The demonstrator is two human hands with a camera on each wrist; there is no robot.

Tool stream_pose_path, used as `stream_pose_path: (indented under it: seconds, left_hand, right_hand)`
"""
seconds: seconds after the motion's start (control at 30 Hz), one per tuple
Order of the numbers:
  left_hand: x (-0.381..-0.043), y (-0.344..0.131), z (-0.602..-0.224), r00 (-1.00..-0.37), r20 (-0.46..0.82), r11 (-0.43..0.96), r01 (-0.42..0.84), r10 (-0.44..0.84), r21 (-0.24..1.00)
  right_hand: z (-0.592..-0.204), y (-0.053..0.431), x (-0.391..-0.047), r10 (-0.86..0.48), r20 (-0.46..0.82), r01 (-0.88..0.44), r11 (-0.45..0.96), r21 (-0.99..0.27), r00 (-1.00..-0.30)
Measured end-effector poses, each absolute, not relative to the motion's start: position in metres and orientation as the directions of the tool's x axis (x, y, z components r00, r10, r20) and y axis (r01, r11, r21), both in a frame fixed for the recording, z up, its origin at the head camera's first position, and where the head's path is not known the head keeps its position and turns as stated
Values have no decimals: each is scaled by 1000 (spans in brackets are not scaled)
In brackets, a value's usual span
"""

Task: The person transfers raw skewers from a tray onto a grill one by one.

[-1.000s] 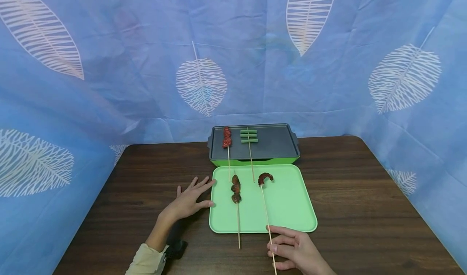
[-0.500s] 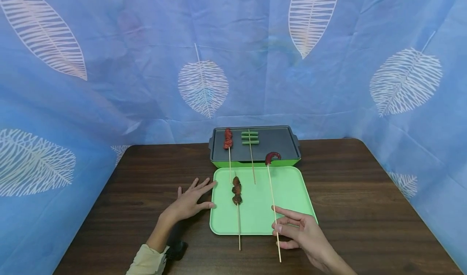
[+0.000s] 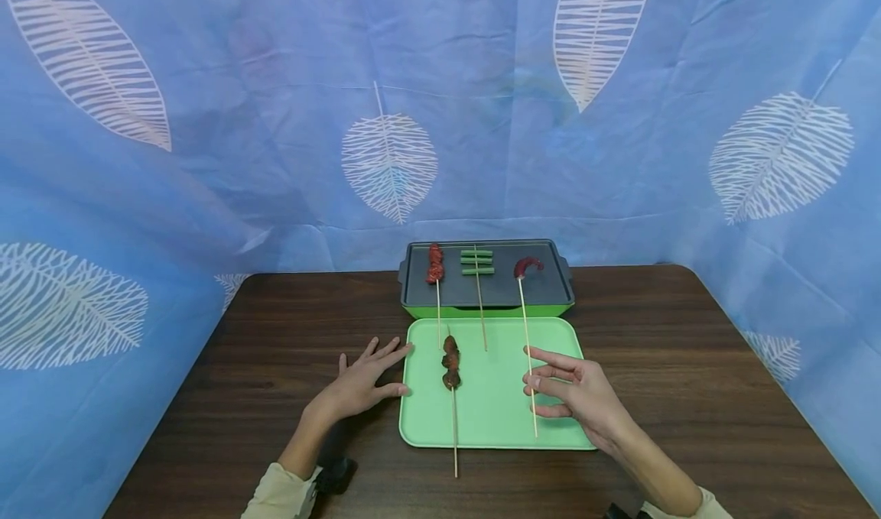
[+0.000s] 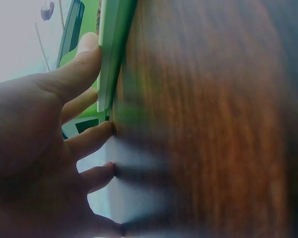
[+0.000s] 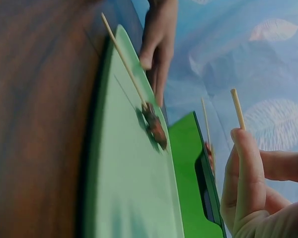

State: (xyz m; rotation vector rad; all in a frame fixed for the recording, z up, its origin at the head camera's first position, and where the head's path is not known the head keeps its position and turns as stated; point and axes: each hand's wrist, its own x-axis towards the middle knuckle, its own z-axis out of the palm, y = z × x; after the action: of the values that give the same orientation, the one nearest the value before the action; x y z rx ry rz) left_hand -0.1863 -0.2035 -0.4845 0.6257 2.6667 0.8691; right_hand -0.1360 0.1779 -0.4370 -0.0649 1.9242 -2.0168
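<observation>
The right hand (image 3: 574,390) pinches a skewer (image 3: 525,320) whose lopsided curl (image 3: 526,262) could twist it round, while the left hand (image 3: 363,385), fingers spread, touches the tray (image 3: 505,420).

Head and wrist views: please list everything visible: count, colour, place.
Table: one, brown, underneath
Backdrop: count unclear, blue and white, behind
Tray: one, light green, on table
Griddle: one, grey over green, behind tray
Red skewer: one, red, griddle's left
Green skewer: one, green, griddle's middle
Brown skewer: one, brown, on tray
Curved skewer: one, maroon, over griddle's right
Sleeves: two, cream, near bottom
Wrist gear: two, black, near sleeves
Left hand: one, at tray's left edge
Right hand: one, holding curved skewer
</observation>
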Motion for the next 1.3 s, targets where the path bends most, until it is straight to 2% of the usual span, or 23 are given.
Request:
stream_pose_path:
  seconds: [0.7,1.07,1.3]
  left_hand:
    - [-186,-205,-485,-877,-120,732,304,465,610]
    - [-186,-203,-483,-876,-118,735,312,468,602]
    - [-186,-203,-483,-872,-121,730,313,475,607]
  right_hand:
    - [-435,178,-211,-274,-242,243,31,-970,-931]
    - [-443,186,-223,-300,-269,270,41,-962,-915]
    - [-444,191,-216,-308,-258,259,37,-965,-916]
